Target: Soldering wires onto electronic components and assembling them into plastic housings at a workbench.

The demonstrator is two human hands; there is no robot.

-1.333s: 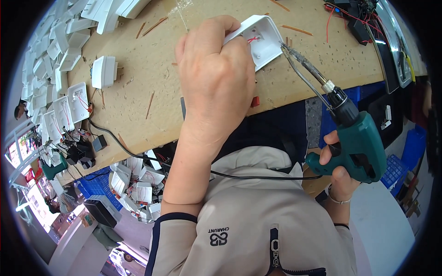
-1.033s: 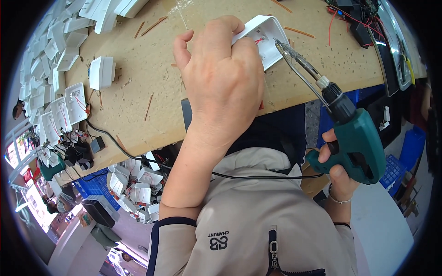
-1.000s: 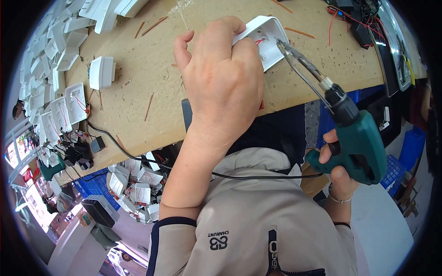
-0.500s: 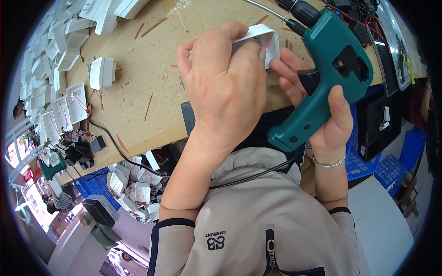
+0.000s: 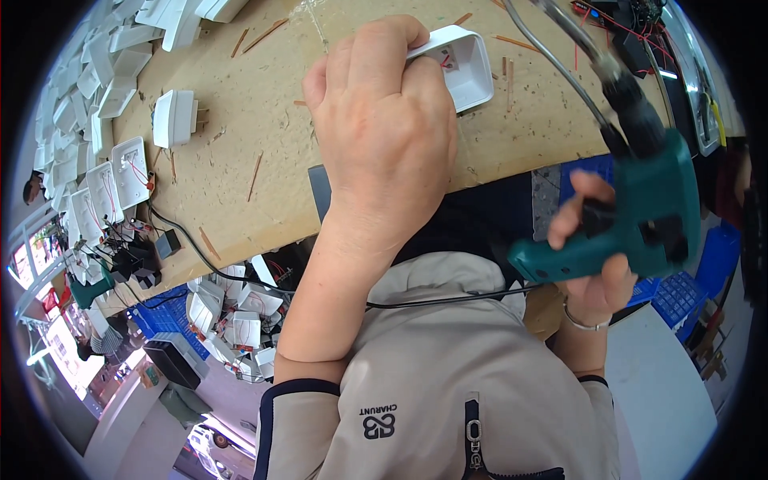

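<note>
My left hand is closed on a white plastic housing above the bench, its fingers over the near-left wall. The housing's open side shows small metal contacts and a bit of red wire inside. Off to the right, my right hand grips a green soldering gun by its handle, with fingers near the trigger. The gun's metal tip and a thin curved tube point up toward the far edge, apart from the housing. Motion blurs the gun and the right fingers.
A wooden bench carries brown strips and a white plug-like unit. White housings pile up at the left, some with red wires. A black cable runs across to my lap. Blue crates stand at the right.
My right hand has drawn the soldering gun right and toward me, away from the housing. The housing has tilted, showing more of its inside, while my left hand keeps its hold.
</note>
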